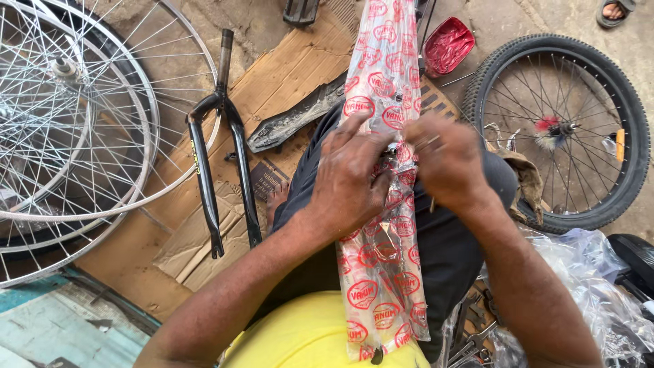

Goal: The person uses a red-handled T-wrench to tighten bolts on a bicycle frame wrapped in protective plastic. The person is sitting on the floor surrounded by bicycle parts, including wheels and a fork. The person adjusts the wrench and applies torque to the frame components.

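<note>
Fingers of my left hand [351, 174] and right hand [446, 160] pinch the red-printed plastic wrap [381, 266] lying lengthwise on my lap, hemmed between black fork [221, 146] and tyred wheel [569, 129].

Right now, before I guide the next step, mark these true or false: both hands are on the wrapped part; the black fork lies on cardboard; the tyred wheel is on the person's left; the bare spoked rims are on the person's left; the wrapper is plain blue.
1. Both the left hand and the right hand are on the long plastic-wrapped part. True.
2. The black fork lies on cardboard. True.
3. The tyred wheel is on the person's left. False: it is on their right.
4. The bare spoked rims are on the person's left. True.
5. The wrapper is plain blue. False: it is clear with red printed ovals.
</note>
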